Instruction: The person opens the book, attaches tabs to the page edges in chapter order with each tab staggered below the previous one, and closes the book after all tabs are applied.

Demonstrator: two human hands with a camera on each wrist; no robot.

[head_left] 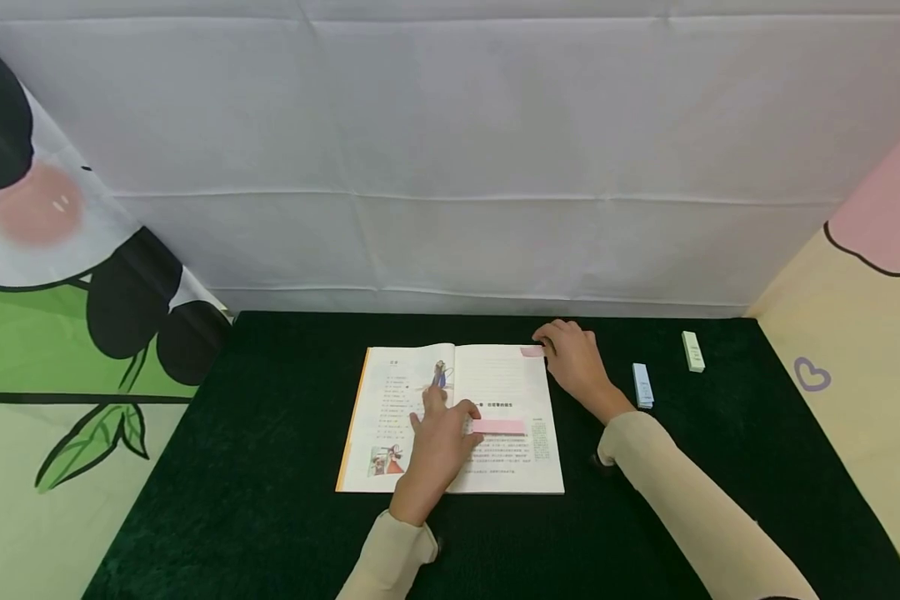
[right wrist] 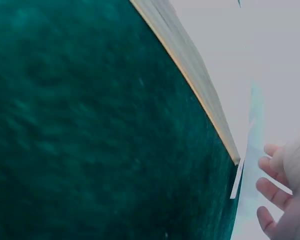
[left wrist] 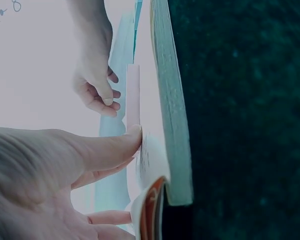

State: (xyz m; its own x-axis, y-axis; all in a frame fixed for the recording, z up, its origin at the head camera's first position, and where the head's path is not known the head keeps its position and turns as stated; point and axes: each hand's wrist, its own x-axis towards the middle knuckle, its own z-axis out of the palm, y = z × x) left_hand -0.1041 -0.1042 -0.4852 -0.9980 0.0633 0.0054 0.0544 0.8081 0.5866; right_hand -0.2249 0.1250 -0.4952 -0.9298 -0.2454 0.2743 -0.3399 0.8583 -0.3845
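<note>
the left hand [head_left: 437,446] is laid flat on the open book [head_left: 450,417], fingers straight and spread, with the thumb tip touching the left end of a pink sticky strip [head_left: 498,427] stuck across the right page. in the left wrist view the thumb [left wrist: 121,142] is seen pressed against that strip's near end. the strip is judged to be thin, light and limp, easily creased, and best taken by a free end between fingertips rather than from its glued face. the book lies in the middle of the dark green worktop [head_left: 270,467], spine running away from the person; it is taken for a light, floppy paperback whose pages need holding down.

farther off, the right hand [head_left: 576,360] rests at the book's far right corner, fingers loosely curved, just beside a second, smaller pink strip [head_left: 532,352]; whether it is pinched cannot be told. beyond the right wrist, a blue pad [head_left: 642,385] and a pale green pad [head_left: 693,351] lie well apart from both hands.
</note>
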